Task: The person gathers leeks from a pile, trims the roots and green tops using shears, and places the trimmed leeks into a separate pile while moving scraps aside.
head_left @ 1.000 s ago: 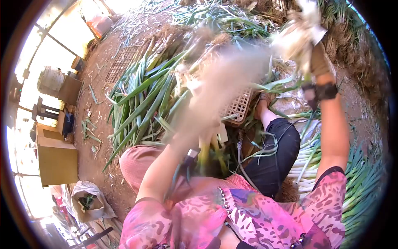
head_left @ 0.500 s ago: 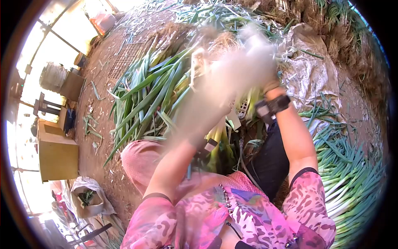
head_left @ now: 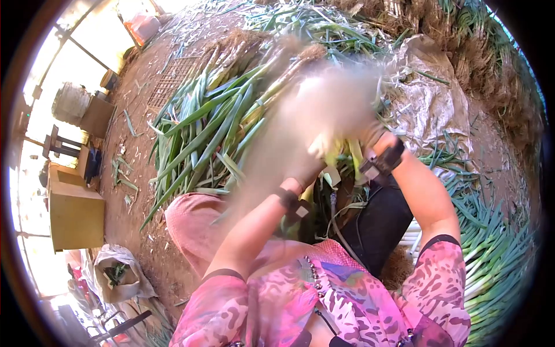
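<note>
While both hands are smeared by motion, the left hand (head_left: 309, 159) and the right hand (head_left: 361, 124) meet above the lap. Pale yellow-green green onion stalks (head_left: 340, 155) show between them, just over the black trouser leg (head_left: 381, 225). The blur hides the fingers, so I cannot tell whether they are clenched on the stalks or loose.

The stalks look light and limp. The leaves are soft and likely to bend or tear, the white shank is firmer, and the outer skin is probably slick once peeled. The firm lower shank near the root seems the best place to grip, with the other hand stripping along the length rather than pinching the leaves.

An untrimmed heap of green onions (head_left: 202, 133) lies on the earth floor to the left. A cleaner row of trimmed onions (head_left: 491, 243) lies to the right, and a crumpled plastic sheet (head_left: 433, 104) sits beyond the hands.

Compared with a second ago, the right hand has come down from high at the upper right, where it was flung out over the sheet. Half a second ago it was already nearer the centre, and now it sits lower, close to the left hand. The white crate that showed under the hands a second ago is now covered.
</note>
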